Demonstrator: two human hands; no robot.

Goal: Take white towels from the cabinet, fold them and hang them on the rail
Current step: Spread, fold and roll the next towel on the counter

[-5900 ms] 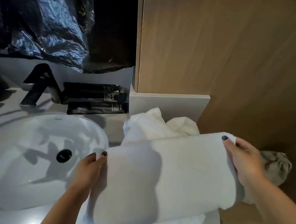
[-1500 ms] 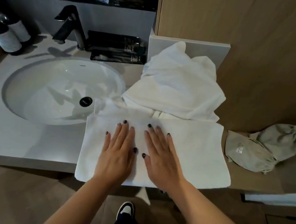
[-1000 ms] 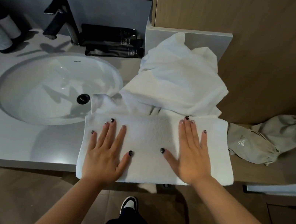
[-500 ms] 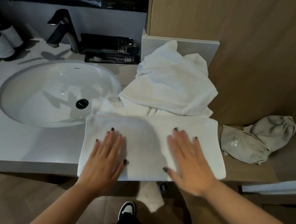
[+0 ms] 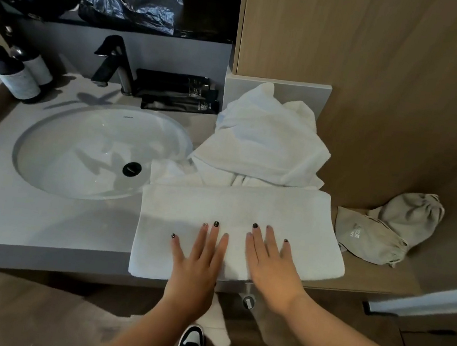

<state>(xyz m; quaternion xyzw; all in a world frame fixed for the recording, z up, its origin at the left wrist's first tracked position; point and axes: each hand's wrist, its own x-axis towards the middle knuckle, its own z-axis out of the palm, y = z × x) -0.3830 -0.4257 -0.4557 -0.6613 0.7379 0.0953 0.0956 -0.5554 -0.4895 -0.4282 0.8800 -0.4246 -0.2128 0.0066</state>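
Observation:
A folded white towel lies flat on the grey counter, its near edge hanging a little over the front. My left hand and my right hand press on its near middle side by side, palms down, fingers straight. Behind it a heap of loose white towels is piled against the wooden cabinet. A corner of white cloth hangs down below the counter edge. No rail shows in this view.
An oval white sink with a black tap is on the left. Two dark pump bottles stand far left, black tubes behind the sink. Grey drawstring bags lie on the wooden ledge at right. My shoe is below.
Both hands have slid in from the towel's two sides to its near middle and now lie close together. The towel stays flat on the counter.

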